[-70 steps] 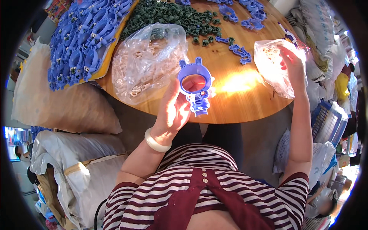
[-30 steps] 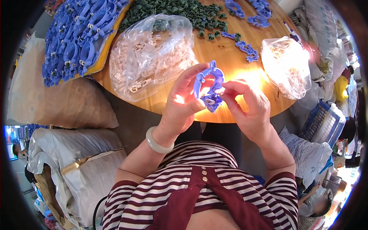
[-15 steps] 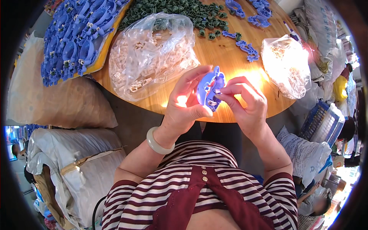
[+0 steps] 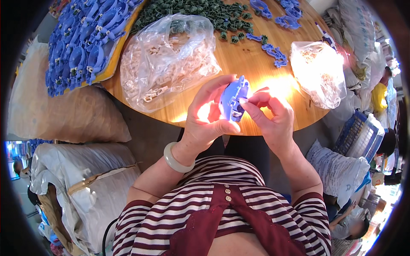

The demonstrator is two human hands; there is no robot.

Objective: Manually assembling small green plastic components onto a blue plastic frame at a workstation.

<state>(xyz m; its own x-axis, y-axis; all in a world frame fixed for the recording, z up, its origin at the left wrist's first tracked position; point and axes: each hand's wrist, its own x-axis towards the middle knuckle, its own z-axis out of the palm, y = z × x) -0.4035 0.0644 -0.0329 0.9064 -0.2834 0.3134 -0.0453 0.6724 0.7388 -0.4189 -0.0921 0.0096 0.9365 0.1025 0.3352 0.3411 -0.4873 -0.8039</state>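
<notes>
Over the near edge of the round wooden table [image 4: 239, 53], my left hand [image 4: 200, 117] grips a blue plastic part [image 4: 232, 99] by its rounded shell, thumb below and fingers behind. The part stands on edge, with a small pale and dark piece showing in its lower inner side. My right hand [image 4: 276, 119] is closed in a pinch, its thumb and fingertips against the part's right side. Whatever lies between those fingertips is too small to make out. A clear bag [image 4: 168, 64] of beige plastic pieces lies just beyond my left hand.
Many blue parts [image 4: 77, 53] fill a yellow-edged tray at the far left. Small green pieces [image 4: 192, 13] are heaped at the back. Loose blue parts [image 4: 275, 55] lie toward the right, near another clear bag [image 4: 318, 77], brightly sunlit. Sacks and a blue crate [image 4: 356, 132] surround the table.
The blue part has turned more edge-on in my left hand. My right hand has shifted slightly left, its fingertips still at the part.
</notes>
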